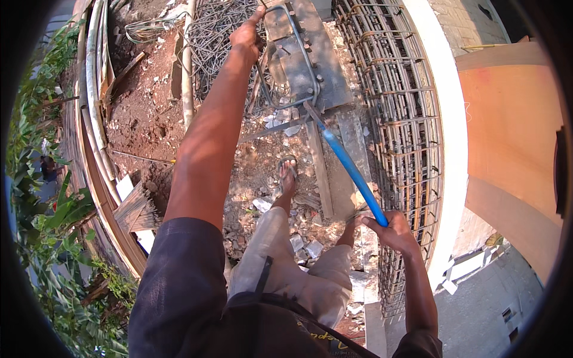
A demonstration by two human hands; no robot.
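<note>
Left hand (246,39) holds rod (307,57); right hand (395,232), blue lever (353,172).

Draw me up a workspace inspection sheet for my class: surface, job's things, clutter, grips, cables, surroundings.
Surface: uneven ground of dirt and broken rubble; a dark plate with upright pegs lies ahead.
Job's things: a bent metal rod lies over the plate; the head of a blue bar meets its near corner.
Clutter: a tangled pile of bent rods, plus a loose wooden plank.
Grips: left grip at the rod's far left, finger closure unclear; right grip closed around the bar's near end.
Cables: nothing seen for certain.
Surroundings: long metal cage and white wall right; poles and plants left.
</note>
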